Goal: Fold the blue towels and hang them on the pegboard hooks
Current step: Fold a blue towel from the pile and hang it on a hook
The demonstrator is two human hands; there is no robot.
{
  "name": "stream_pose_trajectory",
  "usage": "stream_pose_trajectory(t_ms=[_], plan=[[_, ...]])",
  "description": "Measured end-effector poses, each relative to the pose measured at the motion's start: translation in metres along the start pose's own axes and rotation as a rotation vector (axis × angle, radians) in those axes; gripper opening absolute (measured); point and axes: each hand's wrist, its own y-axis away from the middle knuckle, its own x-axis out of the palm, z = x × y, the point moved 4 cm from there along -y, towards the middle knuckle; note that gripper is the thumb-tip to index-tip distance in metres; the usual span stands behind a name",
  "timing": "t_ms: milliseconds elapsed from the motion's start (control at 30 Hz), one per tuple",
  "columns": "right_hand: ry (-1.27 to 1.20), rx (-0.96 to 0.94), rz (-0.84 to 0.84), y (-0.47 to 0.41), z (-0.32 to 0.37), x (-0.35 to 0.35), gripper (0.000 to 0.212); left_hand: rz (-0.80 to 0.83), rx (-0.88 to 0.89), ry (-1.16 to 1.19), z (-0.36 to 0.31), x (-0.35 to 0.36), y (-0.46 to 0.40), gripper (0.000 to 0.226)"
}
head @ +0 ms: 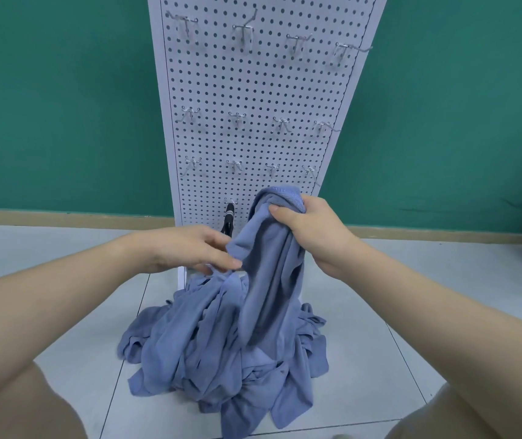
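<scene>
The right hand (308, 221) has its grip clamped on the top edge of one blue towel (269, 267), lifting it off the pile of towels (221, 346) on the floor (63, 280). The left hand (196, 251) reaches in beside it, fingers mostly straight and touching a lower corner of the cloth, not yet closed on it. To do this well, the left hand should probably find a true corner and pull the towel free and flat before folding. The white pegboard (253, 90) stands just behind the pile, against a green wall (63, 106); its hooks (237, 117) look bare, save a small dark item (228, 221) low down.
</scene>
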Motion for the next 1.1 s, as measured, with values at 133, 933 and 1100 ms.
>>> stream_pose_trajectory(t_ms=[133, 933, 1100], plan=[[-0.01, 0.0, -0.015, -0.003, -0.003, 0.0, 0.019, -0.183, 0.116, 0.087, -0.007, -0.007, -0.003, 0.025], [-0.186, 0.038, 0.018, -0.005, -0.005, 0.003, 0.023, -0.198, 0.324, 0.182, -0.029, 0.004, 0.0, 0.04], [-0.268, 0.032, 0.016, -0.004, -0.002, 0.004, 0.022, -0.259, 0.222, 0.174, -0.024, 0.016, -0.007, 0.013]])
